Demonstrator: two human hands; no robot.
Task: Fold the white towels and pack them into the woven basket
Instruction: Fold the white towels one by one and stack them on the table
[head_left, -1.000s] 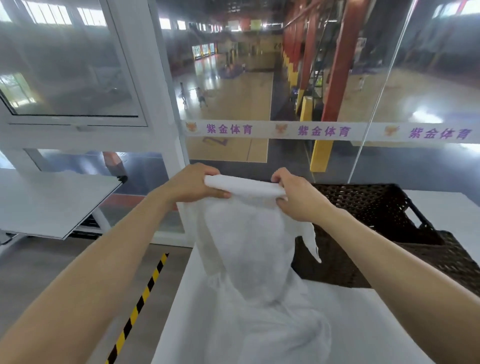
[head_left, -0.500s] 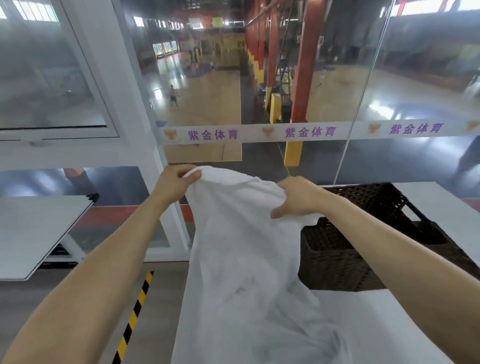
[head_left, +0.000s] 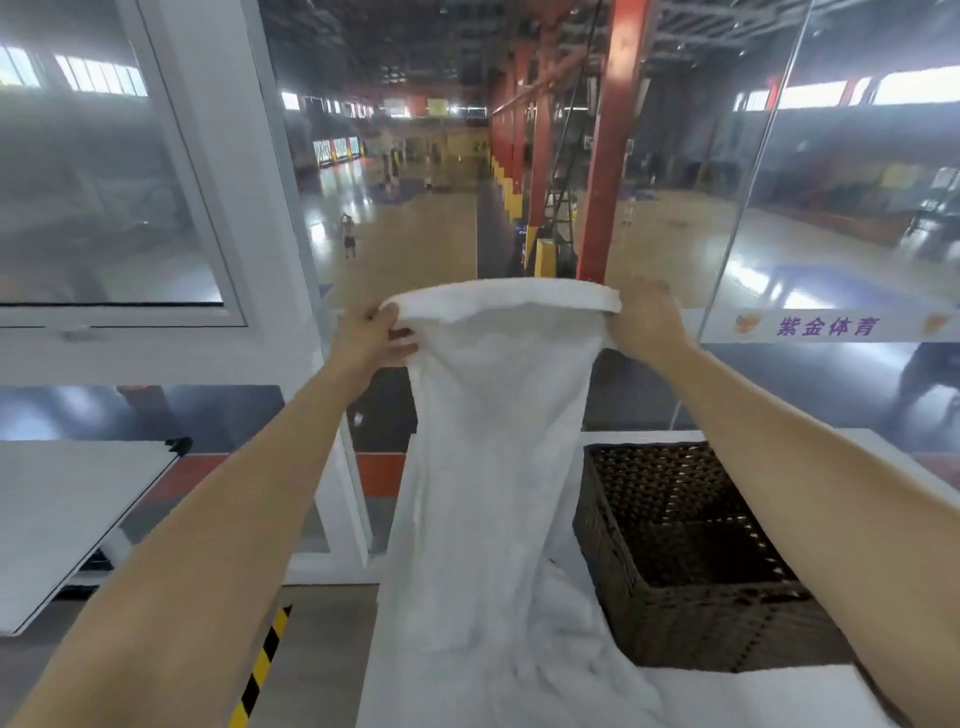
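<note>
Hands have moved apart within the last second: the left hand (head_left: 371, 338) and the right hand (head_left: 644, 322) were close together on a short, bunched edge of the white towel (head_left: 493, 467), and now they are well apart and higher, with the top edge stretched between them. The grip of each hand is closed on this edge. The left hand pinches one corner between thumb and fingers, and the right hand, seen from its back, has its fingers curled round the other corner. The white towel hangs down as one long panel just to the left of the woven basket (head_left: 727, 629). Its lower end lies in loose folds on the bench (head_left: 753, 696), in front of the basket's near left corner; whether it touches the basket I cannot tell. The woven basket stands on the bench, and the part of its inside that shows holds no towel. In my judgement the change means the towel is now opened out and pulled straight, which prepares the first fold. The task is therefore at an early point: this towel is not yet folded and nothing is packed. The next move probably calls for bringing the two corners together, or laying the cloth flat on the bench left of the basket, while keeping the edge tight so it does not bunch again.
</note>
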